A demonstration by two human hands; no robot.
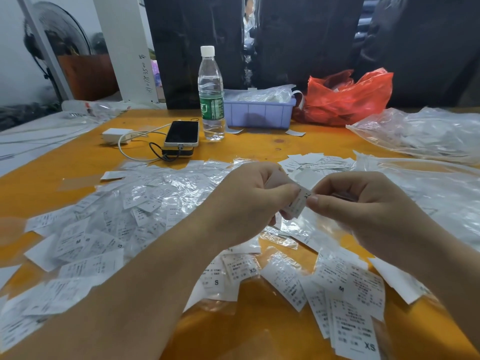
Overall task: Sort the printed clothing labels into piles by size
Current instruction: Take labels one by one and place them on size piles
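Nearest the camera, a near-right heap of printed labels [348,302] on the orange counter [246,149], one at the near edge reading XS, another M, most with long axes running near to far. Just left of that, two more labels showing S and XS. Above these, mid-scene, a single small label [298,201] held off the counter between both hands, long axis tilted from far right down to near left, printed face toward the camera, letters partly covered so size unreadable. Left hand [249,201] with curled grip pinching the label's left side, thumb on top. Right hand [363,203] likewise pinching the right edge between thumb and forefinger. At left, a wide spread of loose labels [98,235] mixed with crinkled clear plastic wrap [171,185]. Farther off, a phone [182,133] on a power bank, a water bottle [211,94], a lilac bin [258,114], a red bag [345,97].
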